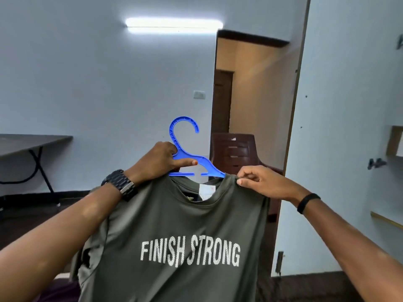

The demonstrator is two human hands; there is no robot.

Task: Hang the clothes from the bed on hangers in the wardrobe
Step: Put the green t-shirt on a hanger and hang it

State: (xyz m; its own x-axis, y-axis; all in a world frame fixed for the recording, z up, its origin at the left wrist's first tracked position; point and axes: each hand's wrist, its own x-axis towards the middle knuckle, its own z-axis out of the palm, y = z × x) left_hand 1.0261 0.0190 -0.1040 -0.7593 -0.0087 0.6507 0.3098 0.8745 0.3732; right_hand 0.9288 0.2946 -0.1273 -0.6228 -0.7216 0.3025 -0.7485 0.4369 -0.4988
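An olive-green T-shirt printed "FINISH STRONG" hangs in front of me at chest height. A blue plastic hanger sticks up out of its neck opening, hook on top. My left hand grips the hanger just below the hook, thumb along its arm, and also bunches the shirt's left shoulder. My right hand pinches the shirt's right shoulder seam over the hanger's right tip. The hanger's left arm is hidden under my hand and the cloth. No wardrobe rail is visible.
A dark folding table stands at the left wall. Straight ahead is an open doorway with a brown plastic chair in it. A pale door or panel with small hooks rises on the right.
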